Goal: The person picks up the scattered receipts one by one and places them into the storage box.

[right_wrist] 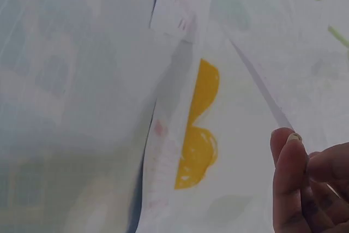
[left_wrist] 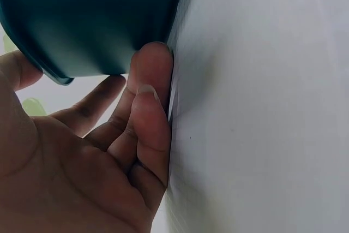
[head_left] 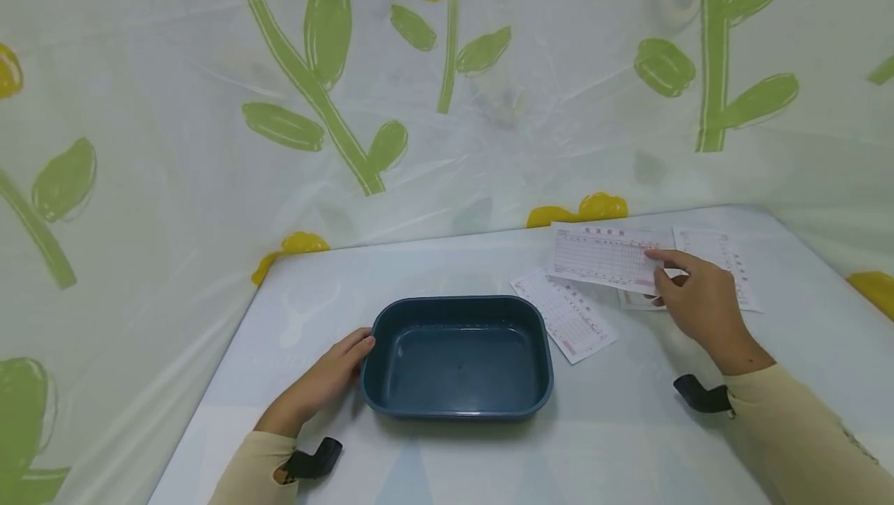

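Note:
A dark blue rectangular plastic basin [head_left: 457, 406] stands on the table with nothing inside it. At its left end my left hand [head_left: 321, 385] holds the side. In the left wrist view the thumb [left_wrist: 19, 70] touches the basin's rim, and curled fingers [left_wrist: 151, 75] lie against its wall near the tabletop. My right hand [head_left: 701, 303] pinches a printed receipt slip [head_left: 604, 258] by its right end, raised above the table. Seen edge-on, the same slip [right_wrist: 264, 88] rises from the fingertips in the right wrist view.
One receipt slip [head_left: 566, 319] lies slanted by the basin's right side. Another slip [head_left: 722, 257] lies at the back right, and part of a slip [head_left: 634, 301] shows below the held one. Behind the table [head_left: 615, 427] hangs a flower-patterned cloth [head_left: 559, 140].

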A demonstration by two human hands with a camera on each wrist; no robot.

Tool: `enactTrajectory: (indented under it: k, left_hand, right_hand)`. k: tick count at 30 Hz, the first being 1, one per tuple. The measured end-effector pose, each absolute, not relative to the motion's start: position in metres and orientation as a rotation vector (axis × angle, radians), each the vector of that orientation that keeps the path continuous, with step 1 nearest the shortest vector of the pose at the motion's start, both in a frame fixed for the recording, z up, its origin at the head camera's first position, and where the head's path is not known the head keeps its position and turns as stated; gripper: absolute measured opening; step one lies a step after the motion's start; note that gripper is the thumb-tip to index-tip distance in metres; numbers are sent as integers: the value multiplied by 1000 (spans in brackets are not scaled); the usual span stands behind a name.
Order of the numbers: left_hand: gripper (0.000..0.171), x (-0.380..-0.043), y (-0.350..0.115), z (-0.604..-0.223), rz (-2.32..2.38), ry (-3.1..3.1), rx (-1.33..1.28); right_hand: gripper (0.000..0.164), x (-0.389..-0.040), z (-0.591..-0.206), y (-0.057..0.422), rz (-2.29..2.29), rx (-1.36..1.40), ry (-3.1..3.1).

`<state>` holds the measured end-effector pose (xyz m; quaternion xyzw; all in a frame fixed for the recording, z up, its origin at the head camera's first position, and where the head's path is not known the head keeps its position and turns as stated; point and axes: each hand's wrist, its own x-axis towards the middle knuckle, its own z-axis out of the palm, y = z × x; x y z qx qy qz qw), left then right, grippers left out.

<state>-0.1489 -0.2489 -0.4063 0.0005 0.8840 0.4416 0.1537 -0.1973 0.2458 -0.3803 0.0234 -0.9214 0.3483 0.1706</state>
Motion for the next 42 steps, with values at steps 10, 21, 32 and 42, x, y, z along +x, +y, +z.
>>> enactTrajectory:
  k: [10,21,32,42]
  left_hand:
    - [54,-149,-249,-408,1270,2528,-7]
    - [52,-149,-251,-411,1272,2532,-37]
    - [52,-149,-251,-410,1265,2528,-33]
    - [53,-150,-251,-407,1260,2521,-14]
  right_hand:
    - [36,-189,-372,237,1085,76,-2551]
    - [30,-175,-362,216,1120,241,-2358]
    - [30,-164,-355,202,1145,356,-2297]
    - [32,-156,-353,195,1164,406,-2338]
